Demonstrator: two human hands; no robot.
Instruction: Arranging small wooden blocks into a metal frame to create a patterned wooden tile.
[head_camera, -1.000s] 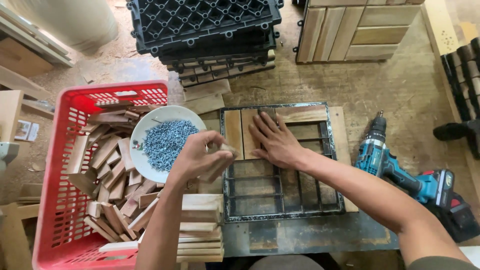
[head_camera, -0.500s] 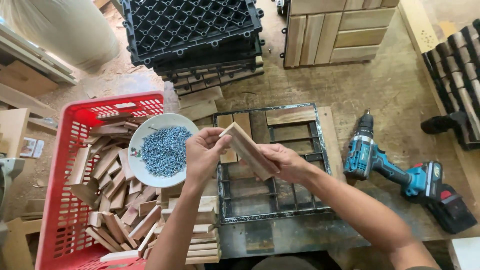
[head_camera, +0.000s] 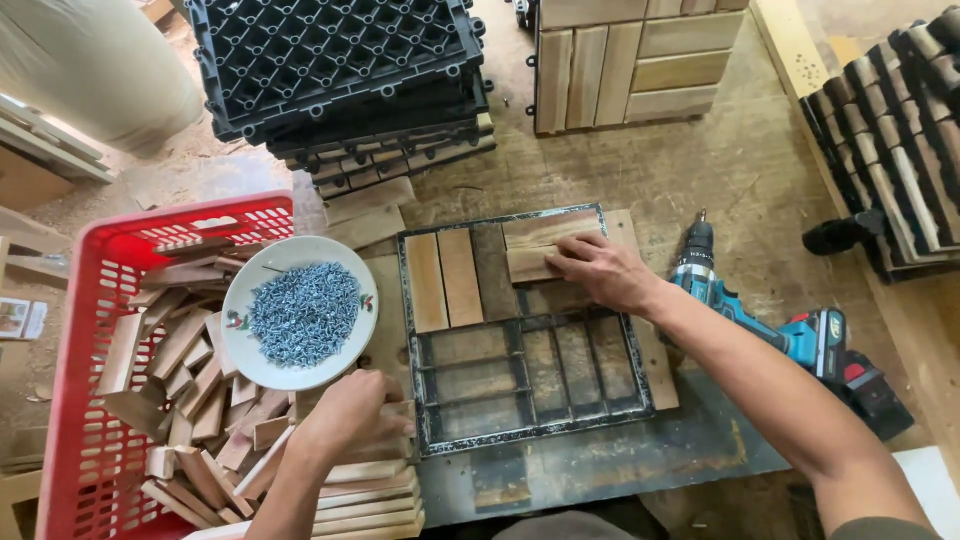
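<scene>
Head view, looking straight down. Pressing flat with the right hand (head_camera: 600, 272) on a short wooden slat (head_camera: 535, 262), fingers spread and open over it, not curled around it. Slat lying in the far right quarter of the metal frame (head_camera: 520, 330), long axis running left to right, crosswise to the two upright slats (head_camera: 445, 280) seated just left of it, which run near to far. Slat sitting directly under the fingertips, stretching away left from the palm.

Reaching low on the near left with the left hand (head_camera: 350, 420), fingers curled down onto the stack of slats (head_camera: 370, 490) just beside the red basket (head_camera: 90, 400); whether anything is actually pinched, cannot tell. Stack pieces running left to right too. Right hand clearly the nearer one to the frame. Plate of screws (head_camera: 300, 312) resting on the basket's scraps; blue drill (head_camera: 760, 320) lying right of the frame, bit pointing far.
</scene>
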